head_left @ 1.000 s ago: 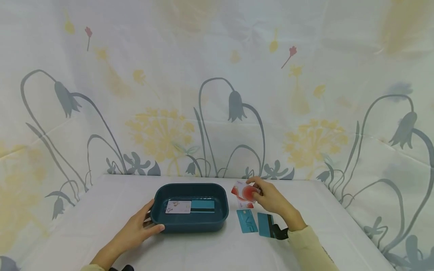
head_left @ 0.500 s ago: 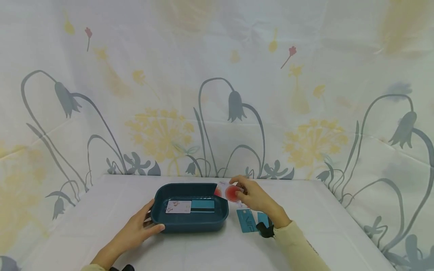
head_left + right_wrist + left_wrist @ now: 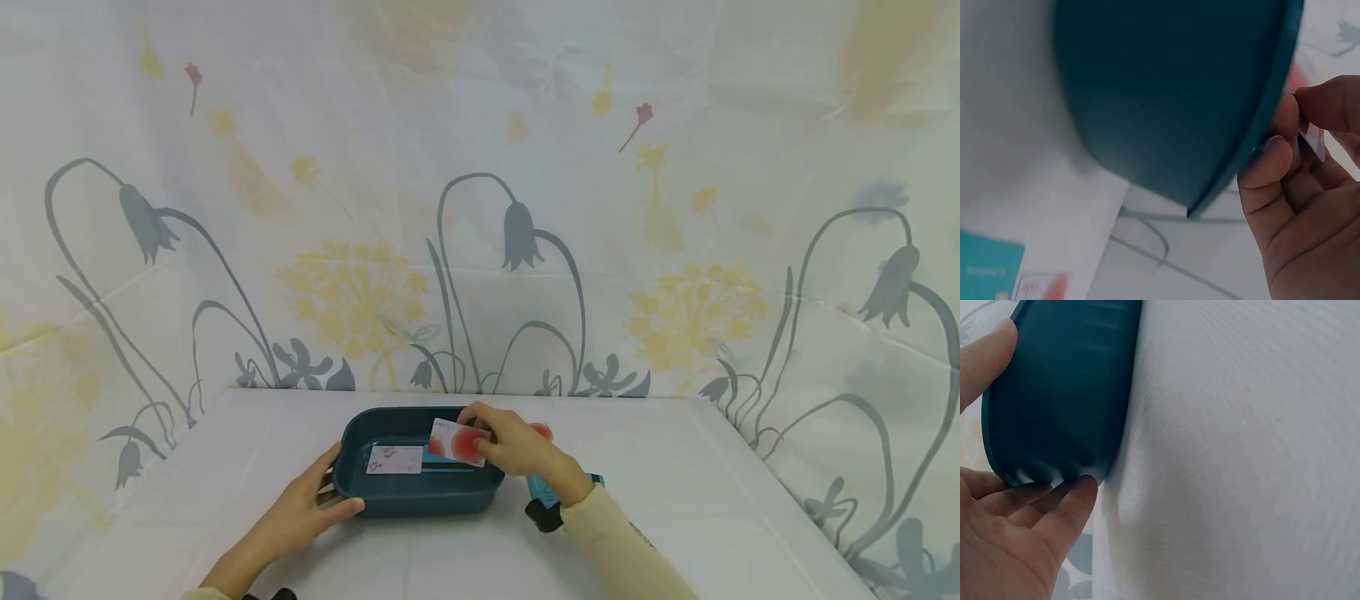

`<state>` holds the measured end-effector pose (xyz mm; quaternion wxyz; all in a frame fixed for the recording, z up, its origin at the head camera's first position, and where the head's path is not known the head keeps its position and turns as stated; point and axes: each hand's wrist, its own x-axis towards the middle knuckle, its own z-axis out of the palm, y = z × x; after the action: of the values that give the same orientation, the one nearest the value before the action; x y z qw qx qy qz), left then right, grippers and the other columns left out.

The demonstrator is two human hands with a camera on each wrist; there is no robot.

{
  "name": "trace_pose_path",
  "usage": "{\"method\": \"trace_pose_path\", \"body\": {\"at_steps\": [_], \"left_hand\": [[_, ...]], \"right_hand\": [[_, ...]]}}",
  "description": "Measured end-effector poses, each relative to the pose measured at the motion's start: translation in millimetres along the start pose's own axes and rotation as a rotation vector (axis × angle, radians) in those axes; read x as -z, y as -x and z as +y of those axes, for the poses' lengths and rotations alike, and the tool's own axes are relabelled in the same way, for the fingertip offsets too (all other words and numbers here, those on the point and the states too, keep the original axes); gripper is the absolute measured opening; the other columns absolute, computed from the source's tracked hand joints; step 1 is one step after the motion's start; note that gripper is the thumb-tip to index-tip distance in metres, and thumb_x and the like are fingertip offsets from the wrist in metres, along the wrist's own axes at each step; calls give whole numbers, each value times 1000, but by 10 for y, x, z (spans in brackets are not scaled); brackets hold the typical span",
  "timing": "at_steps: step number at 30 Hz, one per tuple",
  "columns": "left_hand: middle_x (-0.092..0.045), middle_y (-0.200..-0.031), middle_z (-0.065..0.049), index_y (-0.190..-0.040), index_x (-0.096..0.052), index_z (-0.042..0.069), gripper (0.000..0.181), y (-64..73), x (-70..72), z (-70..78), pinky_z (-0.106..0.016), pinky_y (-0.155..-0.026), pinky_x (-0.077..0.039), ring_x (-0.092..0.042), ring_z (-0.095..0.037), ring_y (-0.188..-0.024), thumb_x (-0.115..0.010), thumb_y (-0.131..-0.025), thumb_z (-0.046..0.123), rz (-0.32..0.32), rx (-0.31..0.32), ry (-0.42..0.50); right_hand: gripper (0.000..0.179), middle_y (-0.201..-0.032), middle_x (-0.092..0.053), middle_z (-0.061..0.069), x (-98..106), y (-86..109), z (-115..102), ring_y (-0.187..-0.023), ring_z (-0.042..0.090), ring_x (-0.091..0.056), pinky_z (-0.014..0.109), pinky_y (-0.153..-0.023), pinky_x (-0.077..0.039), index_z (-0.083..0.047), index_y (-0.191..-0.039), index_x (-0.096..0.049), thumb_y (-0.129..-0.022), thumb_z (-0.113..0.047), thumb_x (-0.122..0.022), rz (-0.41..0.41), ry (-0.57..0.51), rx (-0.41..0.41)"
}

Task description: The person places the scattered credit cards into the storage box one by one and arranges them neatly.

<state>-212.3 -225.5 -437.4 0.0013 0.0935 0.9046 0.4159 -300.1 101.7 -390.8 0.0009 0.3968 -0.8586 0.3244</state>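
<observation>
My left hand [image 3: 307, 500] holds the left end of a dark teal plastic box [image 3: 420, 504], thumb on its near wall and fingertips against the end, as the left wrist view also shows. Over the right side of the box, my right hand [image 3: 517, 446] pinches a white card with red circles [image 3: 456, 442] between thumb and fingers. Inside lie a pale card with a small floral print [image 3: 394, 460] and a teal card [image 3: 429, 457], partly covered from sight by the held card. In the right wrist view, the right fingertips are close to the rim.
To the right of the box, partly behind my right arm, lie a teal card [image 3: 540, 490], another teal card with a dark stripe [image 3: 597, 479] and a red-and-white card [image 3: 542, 430]. A flower-patterned cloth backdrop [image 3: 480, 250] rises behind the white table [image 3: 712, 500].
The right hand has carried the red-and-white card leftward from above the loose cards to over the box. The left hand and the box have stayed in place.
</observation>
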Motion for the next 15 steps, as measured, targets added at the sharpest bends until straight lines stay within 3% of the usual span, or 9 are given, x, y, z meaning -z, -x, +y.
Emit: {"method": "trace_pose_path", "body": {"at_steps": [8,15], "left_hand": [[-26,-150,-29,-150,-17,-3,99,-8,-4,7,-45,-98,-46,-44,-44,-126,-72,-83,45,0,24,-13],[-27,-150,-29,-149,-18,-4,98,6,2,6,-43,-98,-46,-46,-43,-126,-72,-82,44,6,3,-3]], "right_hand": [[31,-82,-55,-5,-203,-148,-74,-60,9,-52,21,-56,-48,-20,-117,-55,-91,-2,-55,-61,-28,-58],[32,-81,-54,-7,-366,-242,-98,-57,7,-51,20,-57,-48,-22,-117,-55,-91,-3,-56,-106,-30,-53]]}}
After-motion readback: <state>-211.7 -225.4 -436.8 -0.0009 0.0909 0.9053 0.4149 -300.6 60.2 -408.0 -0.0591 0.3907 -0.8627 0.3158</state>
